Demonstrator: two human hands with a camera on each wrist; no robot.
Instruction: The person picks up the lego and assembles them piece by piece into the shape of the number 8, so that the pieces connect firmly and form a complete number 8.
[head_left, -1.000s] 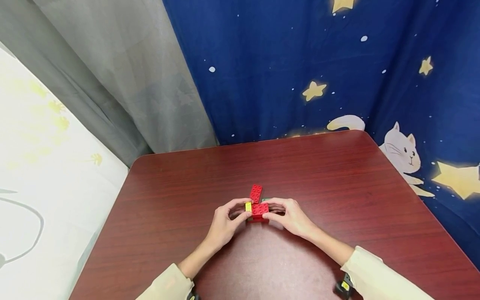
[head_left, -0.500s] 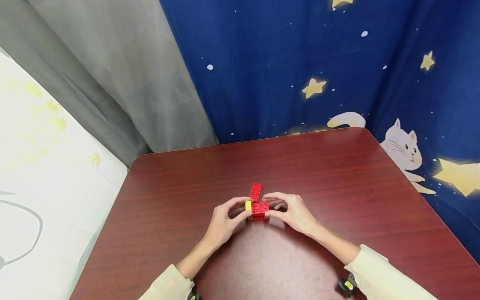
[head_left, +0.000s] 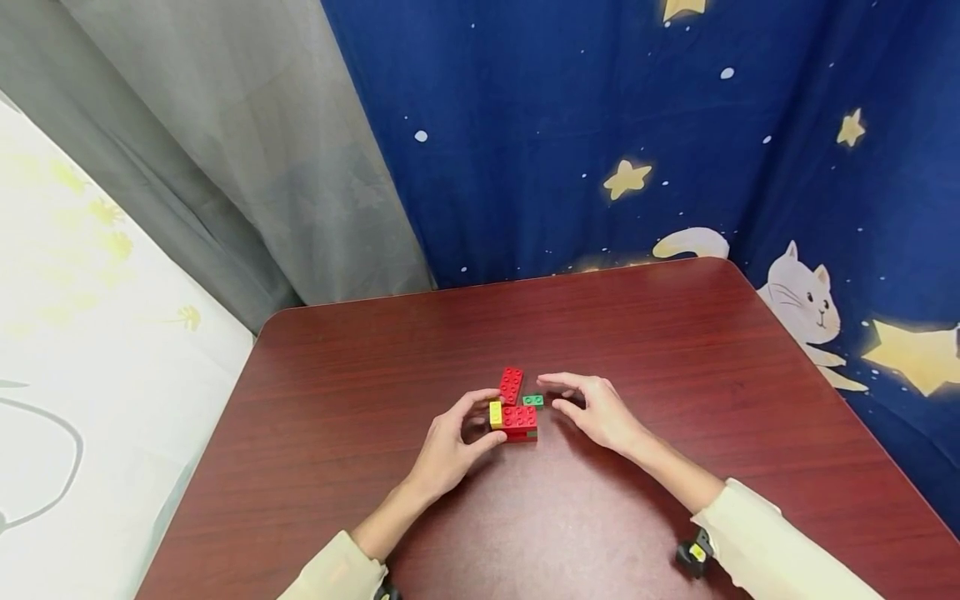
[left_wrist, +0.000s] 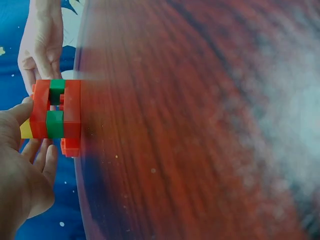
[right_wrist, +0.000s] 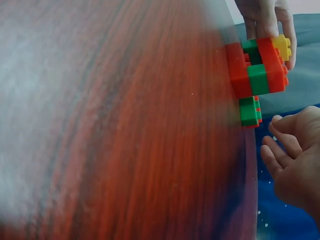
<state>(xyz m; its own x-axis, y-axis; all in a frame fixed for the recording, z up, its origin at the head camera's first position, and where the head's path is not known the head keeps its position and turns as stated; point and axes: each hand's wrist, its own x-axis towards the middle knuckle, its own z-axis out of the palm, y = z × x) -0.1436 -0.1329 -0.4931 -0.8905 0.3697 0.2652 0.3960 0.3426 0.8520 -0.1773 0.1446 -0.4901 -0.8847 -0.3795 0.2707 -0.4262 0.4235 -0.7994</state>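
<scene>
A small stack of toy building bricks [head_left: 520, 418] stands on the table. Two green bricks [left_wrist: 55, 124] with a gap between them separate its lower and upper red bricks, and a yellow brick [head_left: 496, 413] tops its left end. My left hand [head_left: 441, 454] grips that end, thumb at the front and fingers behind. Right of the stack, my right hand [head_left: 603, 417] hovers with fingers loosely bent and nothing in them. Nearest to it is a loose green brick [head_left: 533, 401], also visible below the stack in the right wrist view. A loose red brick [head_left: 512, 385] lies behind the stack.
The dark red wooden table [head_left: 375, 358] has rounded far corners. Beyond its back edge hangs a blue curtain [head_left: 525, 150] with stars and a cat, beside a grey curtain [head_left: 247, 150]. White patterned fabric [head_left: 90, 333] borders the left side.
My right hand has let go of the stack's right end and moved away to the right, uncovering the loose green brick. The left hand keeps its grip in nearly the same place.
</scene>
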